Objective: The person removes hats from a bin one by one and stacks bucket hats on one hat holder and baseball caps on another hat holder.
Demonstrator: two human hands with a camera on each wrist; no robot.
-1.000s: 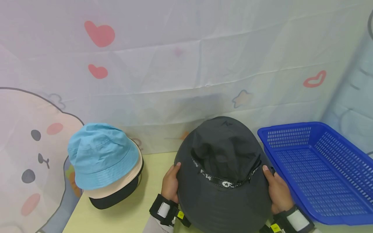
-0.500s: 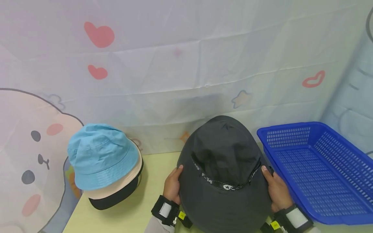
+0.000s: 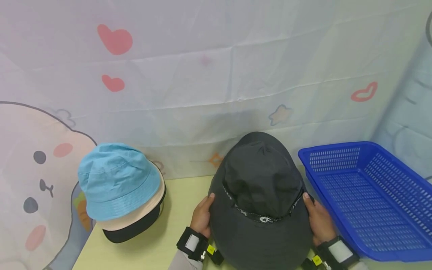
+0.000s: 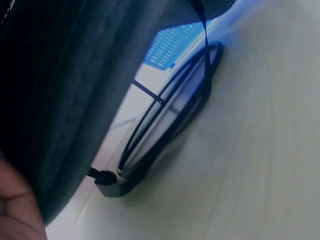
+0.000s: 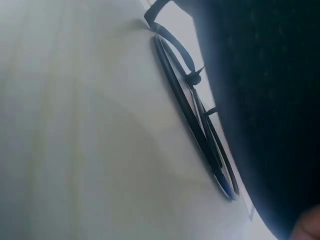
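A dark grey wide-brimmed hat [image 3: 261, 195] with a printed band sits at the middle of the pale yellow table [image 3: 148, 247]. My left hand [image 3: 202, 217] grips its brim on the left, thumb on top. My right hand [image 3: 318, 221] grips the brim on the right in the same way. In the left wrist view the dark brim [image 4: 65, 100] fills the left side, with a black cord [image 4: 165, 110] hanging under it. The right wrist view shows the brim [image 5: 265, 100] and the same cord [image 5: 195, 120] over the table.
A stack of bucket hats, light blue [image 3: 118, 180] on top of beige and black ones, stands at the left. A blue plastic basket [image 3: 368, 195] lies at the right, close to my right hand. A printed cloth backdrop [image 3: 202, 75] hangs behind the table.
The grey hat has shifted slightly to the right and away from me, and both hands have moved with it, keeping their hold on the brim.
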